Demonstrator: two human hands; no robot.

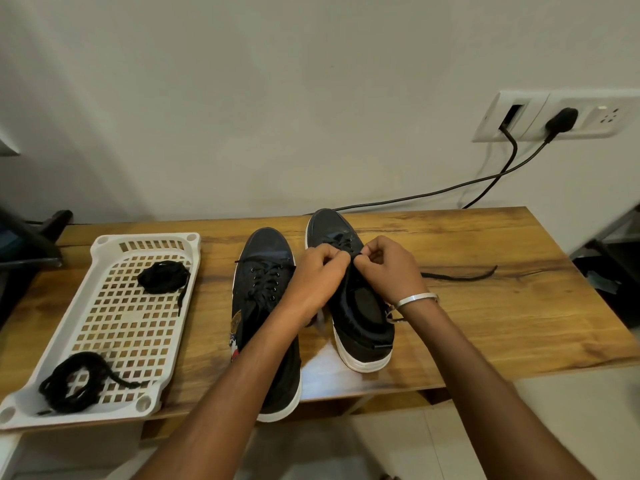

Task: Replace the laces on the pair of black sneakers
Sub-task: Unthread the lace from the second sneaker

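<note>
Two black sneakers with white soles stand side by side on the wooden table [485, 323]. The left sneaker [265, 271] is laced with a black lace. Over the eyelets of the right sneaker [360, 306], my left hand [320, 268] and my right hand [388, 261] meet, each pinching the black lace. One loose end of that lace [460, 276] trails across the table to the right. My right wrist wears a metal bangle.
A white perforated tray [114, 327] lies at the left, holding two bundled black laces [162, 277] [74, 379]. Its near end overhangs the table's front edge. Two black cables [502, 174] run from a wall socket down behind the table. Dark furniture stands at both sides.
</note>
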